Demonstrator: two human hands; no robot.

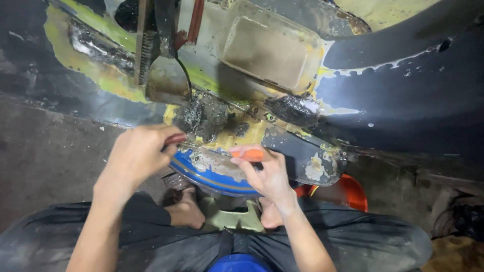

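My left hand [135, 155] is closed around a dark reddish tool handle [175, 139], its tip at a rough, blackened patch [204, 117] on a worn vehicle body panel [383, 95]. My right hand [267, 174] grips an orange-handled tool [247, 153] just below the panel's lower edge. Both hands hover over a blue round tin [212, 176] with whitish paste inside. The panel shows black paint, yellow-green primer and grey filler.
A recessed beige rectangular pocket [269, 48] sits in the panel above. An orange container [348, 191] lies right of my knees. My bare feet [189, 209] rest on the concrete floor [45, 156]. Debris lies at the far right [464, 221].
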